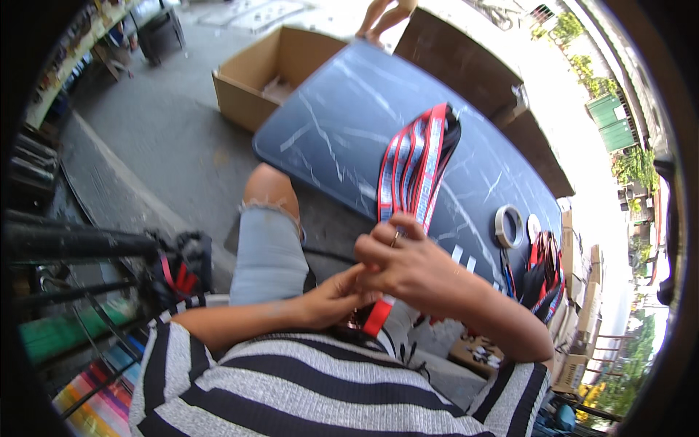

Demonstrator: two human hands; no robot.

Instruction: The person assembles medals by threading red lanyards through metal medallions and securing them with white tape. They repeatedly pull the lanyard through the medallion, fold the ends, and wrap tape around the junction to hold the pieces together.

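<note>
My left hand and my right hand meet in front of my chest, both with closed fingers. A red lanyard strap hangs out just below where they touch; the exact spot they pinch is hidden behind the fingers. My right hand, with a ring on one finger, lies over the fingertips of the left. Just beyond it, a bundle of red, black and white printed lanyards stretches over the dark blue marbled table. The near ends of that bundle are covered by my right hand.
A tape roll stands on the table's right side, beside another heap of lanyards. An open cardboard box sits past the left table edge, larger cardboard behind. Another person's legs show at the far side. Black metal bars are at my left.
</note>
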